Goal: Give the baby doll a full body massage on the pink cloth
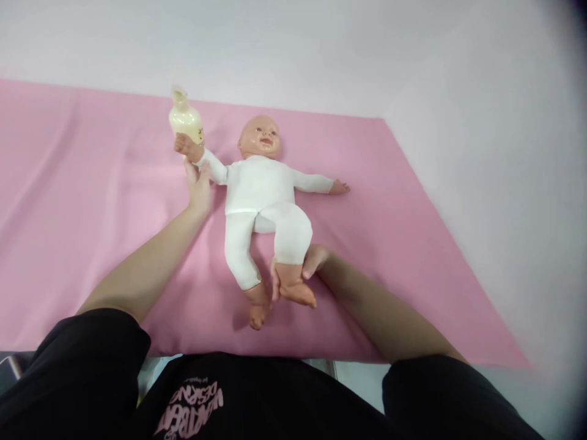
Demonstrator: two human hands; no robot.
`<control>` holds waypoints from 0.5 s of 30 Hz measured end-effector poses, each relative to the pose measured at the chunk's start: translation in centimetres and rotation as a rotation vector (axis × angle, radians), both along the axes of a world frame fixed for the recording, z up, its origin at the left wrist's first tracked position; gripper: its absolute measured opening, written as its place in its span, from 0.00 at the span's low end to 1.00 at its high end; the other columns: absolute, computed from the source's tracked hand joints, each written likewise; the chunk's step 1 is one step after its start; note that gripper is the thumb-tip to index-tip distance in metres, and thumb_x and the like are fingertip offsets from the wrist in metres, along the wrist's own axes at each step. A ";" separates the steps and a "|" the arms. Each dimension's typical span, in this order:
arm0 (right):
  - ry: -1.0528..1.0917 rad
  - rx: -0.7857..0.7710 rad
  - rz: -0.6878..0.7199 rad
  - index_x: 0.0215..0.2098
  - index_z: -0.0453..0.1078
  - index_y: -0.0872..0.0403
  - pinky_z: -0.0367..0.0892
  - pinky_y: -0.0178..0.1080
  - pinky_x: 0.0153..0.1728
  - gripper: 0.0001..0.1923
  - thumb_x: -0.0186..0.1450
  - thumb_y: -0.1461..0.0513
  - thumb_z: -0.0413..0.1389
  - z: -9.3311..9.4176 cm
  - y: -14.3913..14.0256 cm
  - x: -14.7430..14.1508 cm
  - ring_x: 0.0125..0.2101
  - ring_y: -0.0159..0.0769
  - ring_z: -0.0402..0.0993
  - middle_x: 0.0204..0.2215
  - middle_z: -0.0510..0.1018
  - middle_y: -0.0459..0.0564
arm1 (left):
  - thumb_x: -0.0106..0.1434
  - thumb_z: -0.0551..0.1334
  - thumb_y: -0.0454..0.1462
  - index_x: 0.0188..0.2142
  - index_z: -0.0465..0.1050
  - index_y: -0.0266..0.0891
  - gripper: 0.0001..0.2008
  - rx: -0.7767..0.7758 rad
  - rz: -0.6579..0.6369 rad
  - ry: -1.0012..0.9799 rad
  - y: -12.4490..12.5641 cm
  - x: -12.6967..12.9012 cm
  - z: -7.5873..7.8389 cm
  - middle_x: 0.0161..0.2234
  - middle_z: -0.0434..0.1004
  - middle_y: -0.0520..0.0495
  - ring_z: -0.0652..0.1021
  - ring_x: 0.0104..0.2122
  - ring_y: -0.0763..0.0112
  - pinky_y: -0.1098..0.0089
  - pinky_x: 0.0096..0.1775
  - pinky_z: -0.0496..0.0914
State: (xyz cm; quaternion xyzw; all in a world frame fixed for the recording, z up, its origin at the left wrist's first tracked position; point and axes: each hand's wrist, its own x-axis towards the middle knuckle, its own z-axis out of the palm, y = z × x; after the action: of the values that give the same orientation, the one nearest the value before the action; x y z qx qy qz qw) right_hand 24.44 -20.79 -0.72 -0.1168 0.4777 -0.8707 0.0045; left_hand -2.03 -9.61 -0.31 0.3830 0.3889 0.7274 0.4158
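Note:
A baby doll [260, 186] in a white top and white trousers lies on its back, head away from me, its arms spread. My left hand [200, 186] is closed around the doll's raised forearm on the left, near the wrist; part of my fingers is hidden behind the sleeve. Around the lower leg on the right, just above the foot, my right hand [316, 258] is closed, with fingertips showing on the inner side. That leg is bent at the knee and lifted. A cream pump bottle [184, 116] stands just behind the doll's raised hand.
A pink cover [413, 256] with soft folds on the left lies under the doll. Its far edge meets a pale surface [293, 55], which also runs along the right. The near edge is close to my body.

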 end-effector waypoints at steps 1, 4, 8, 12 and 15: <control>-0.006 0.056 0.094 0.52 0.69 0.63 0.73 0.42 0.46 0.24 0.63 0.59 0.65 0.2 0.1 -0.2 0.47 0.48 0.82 0.46 0.82 0.66 | 0.66 0.66 0.49 0.54 0.65 0.52 0.20 -0.026 0.028 -0.063 0.3 -0.2 0.0 0.63 0.68 0.47 0.71 0.64 0.61 0.56 0.61 0.72; -0.041 0.170 0.263 0.51 0.68 0.60 0.74 0.41 0.50 0.24 0.60 0.63 0.69 0.9 0.4 -0.7 0.49 0.46 0.82 0.47 0.82 0.63 | 0.72 0.59 0.48 0.55 0.63 0.52 0.15 -0.144 0.057 -0.209 1.0 -1.0 -0.1 0.62 0.70 0.47 0.75 0.60 0.60 0.55 0.56 0.76; -0.113 0.174 0.258 0.48 0.67 0.60 0.75 0.40 0.50 0.26 0.57 0.64 0.73 1.2 0.3 -0.8 0.49 0.44 0.82 0.46 0.82 0.62 | 0.77 0.51 0.47 0.63 0.57 0.49 0.18 -0.190 0.015 -0.340 1.3 -1.4 0.1 0.67 0.65 0.44 0.73 0.62 0.59 0.52 0.58 0.75; -0.121 0.170 0.226 0.51 0.66 0.62 0.76 0.40 0.50 0.29 0.57 0.64 0.73 1.1 0.1 -0.6 0.52 0.45 0.80 0.48 0.81 0.64 | 0.75 0.55 0.48 0.60 0.61 0.48 0.18 -0.157 0.009 -0.367 1.1 -1.2 0.4 0.63 0.70 0.44 0.75 0.61 0.58 0.53 0.57 0.75; -0.056 0.157 0.203 0.53 0.66 0.63 0.75 0.41 0.53 0.26 0.60 0.68 0.69 0.9 0.1 -0.5 0.54 0.42 0.80 0.49 0.81 0.64 | 0.72 0.58 0.49 0.57 0.64 0.49 0.17 -0.162 0.039 -0.371 0.9 -0.9 0.4 0.59 0.75 0.45 0.78 0.58 0.57 0.55 0.54 0.78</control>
State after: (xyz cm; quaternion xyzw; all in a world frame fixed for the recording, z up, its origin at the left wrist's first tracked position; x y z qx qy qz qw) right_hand 23.94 -20.68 0.19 -0.1394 0.5299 -0.8286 0.1150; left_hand -2.98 -8.70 0.11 0.2001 0.3702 0.7597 0.4958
